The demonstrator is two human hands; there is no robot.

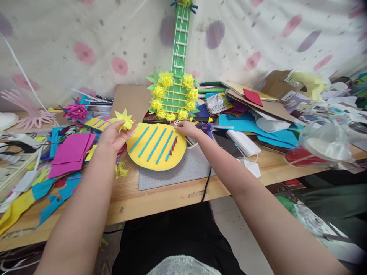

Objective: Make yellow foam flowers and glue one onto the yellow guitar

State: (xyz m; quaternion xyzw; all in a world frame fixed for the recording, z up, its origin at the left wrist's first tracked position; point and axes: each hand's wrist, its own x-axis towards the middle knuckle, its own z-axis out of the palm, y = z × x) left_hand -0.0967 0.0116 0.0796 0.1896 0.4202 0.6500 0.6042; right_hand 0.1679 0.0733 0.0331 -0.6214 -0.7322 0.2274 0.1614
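My left hand (112,136) pinches a pointed yellow paper flower (124,120) beside the upper left of a round yellow paper guitar body (151,151). Slanting blue strips and a row of small red pieces are fixed on the body's face. Closed at the body's upper right edge, my right hand (187,129) appears to grip that rim; its fingertips are partly hidden. A striped yellow neck (97,123) reaches out to the left, partly behind my left hand. Beneath the body lies a grey cutting mat (192,166).
A green paper guitar (179,61) ringed with yellow flowers leans at the back. Magenta sheets (70,154) and scraps lie left. On the right are a blue glue gun (205,129), a phone (226,143), blue sheets (275,137) and a bagged red-and-white tub (312,151). A black cable (206,185) crosses the table's edge.
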